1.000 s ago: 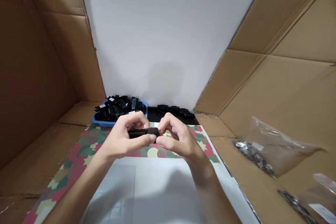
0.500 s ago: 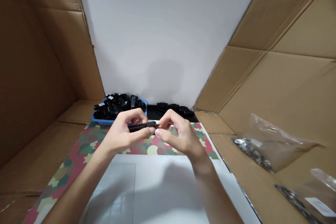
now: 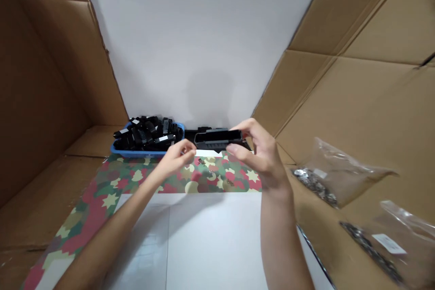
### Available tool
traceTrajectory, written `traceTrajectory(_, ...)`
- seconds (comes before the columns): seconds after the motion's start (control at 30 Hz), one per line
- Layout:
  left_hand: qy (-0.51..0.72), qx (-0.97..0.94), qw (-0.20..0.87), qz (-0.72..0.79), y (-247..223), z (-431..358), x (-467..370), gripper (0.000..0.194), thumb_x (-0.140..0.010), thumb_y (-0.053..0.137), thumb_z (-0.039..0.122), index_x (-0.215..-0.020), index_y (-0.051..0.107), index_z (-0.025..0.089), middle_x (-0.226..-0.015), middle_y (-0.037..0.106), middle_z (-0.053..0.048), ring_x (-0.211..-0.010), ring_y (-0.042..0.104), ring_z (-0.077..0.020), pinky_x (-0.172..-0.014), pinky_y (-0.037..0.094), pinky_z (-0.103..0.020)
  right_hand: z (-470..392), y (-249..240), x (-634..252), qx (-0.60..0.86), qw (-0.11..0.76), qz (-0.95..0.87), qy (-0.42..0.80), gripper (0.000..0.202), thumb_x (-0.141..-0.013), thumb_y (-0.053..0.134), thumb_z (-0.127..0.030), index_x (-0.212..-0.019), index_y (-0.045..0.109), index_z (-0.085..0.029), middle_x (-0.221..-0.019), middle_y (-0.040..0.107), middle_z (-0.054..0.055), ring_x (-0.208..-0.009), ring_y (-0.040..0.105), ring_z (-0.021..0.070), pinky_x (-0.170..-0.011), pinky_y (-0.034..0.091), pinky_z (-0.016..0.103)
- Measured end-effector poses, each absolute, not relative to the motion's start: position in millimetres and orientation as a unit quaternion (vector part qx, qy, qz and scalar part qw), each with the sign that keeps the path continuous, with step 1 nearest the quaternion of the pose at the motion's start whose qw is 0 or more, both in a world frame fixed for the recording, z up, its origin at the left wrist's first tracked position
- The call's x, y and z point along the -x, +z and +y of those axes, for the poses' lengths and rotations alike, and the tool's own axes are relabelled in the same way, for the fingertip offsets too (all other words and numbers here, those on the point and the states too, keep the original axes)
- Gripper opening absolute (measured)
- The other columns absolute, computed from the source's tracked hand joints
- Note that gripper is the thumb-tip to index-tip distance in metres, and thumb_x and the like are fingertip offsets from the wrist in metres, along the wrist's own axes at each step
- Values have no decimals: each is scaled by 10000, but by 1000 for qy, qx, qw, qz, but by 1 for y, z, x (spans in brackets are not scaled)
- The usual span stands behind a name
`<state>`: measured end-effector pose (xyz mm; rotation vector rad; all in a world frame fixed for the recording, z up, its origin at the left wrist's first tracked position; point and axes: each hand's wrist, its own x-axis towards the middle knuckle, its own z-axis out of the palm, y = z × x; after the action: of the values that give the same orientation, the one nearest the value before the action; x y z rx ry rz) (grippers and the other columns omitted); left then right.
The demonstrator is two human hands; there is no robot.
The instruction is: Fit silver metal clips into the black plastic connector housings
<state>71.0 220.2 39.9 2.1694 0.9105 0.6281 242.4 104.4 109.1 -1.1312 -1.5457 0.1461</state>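
Between the 2 hands (image 3: 265, 152) — a black case (image 3: 215, 143), in the right's grip

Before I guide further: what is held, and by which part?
Right hand holds the black open-topped part by its right end; whether the left hand touches it is unclear.

Moderate, cool light, soft head-shaped shadow on the smooth pale wall (image 3: 210, 50), deeper shade over the brown cardboard panel at left (image 3: 37, 81), window-like reflections and arm shadow on the glossy white desk surface (image 3: 210, 235), glints on the clear plastic bag at upper right (image 3: 350, 172), slight blur around the hands, wide-angle stretching toward the edges.
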Motion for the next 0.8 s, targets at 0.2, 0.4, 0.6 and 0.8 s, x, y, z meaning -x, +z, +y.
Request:
traceTrajectory(0.2,195,-861,271,384,-33,241,-102,95,-750,483,133,-802,554,171,-872,554,-76,-842,561,-231,-777,423,-343,104,111,-241,502,577,-643,33,98,-719,581,-309,-762,523,-243,-703,517,-31,-697,507,155,-676,436,316)
traceTrajectory(0.4,215,-836,338,375,-38,240,-106,57,-751,535,178,-708,498,178,-781,550,-59,-797,556,-217,-731,412,-319,105,113,-233,498,555,-666,34,81,-720,571,-278,-769,522,-235,-740,516,-16,-720,510,151,-680,436,311)
traceTrajectory(0.6,251,-782,484,302,16,232,-83,297,-817,464,467,-763,488,176,-689,492,-6,-598,463,-124,-556,388,-239,99,114,-240,494,550,-673,10,77,-732,571,-256,-802,538,-251,-727,530,-19,-716,509,160,-649,426,306)
traceTrajectory(0.8,403,-636,612,241,96,206,-48,310,-692,696,432,-661,541,165,-642,445,27,-585,399,-81,-538,343,-194,89,118,-249,470,528,-707,-35,78,-761,560,-197,-814,527,-244,-712,534,-25,-680,510,151,-609,408,293)
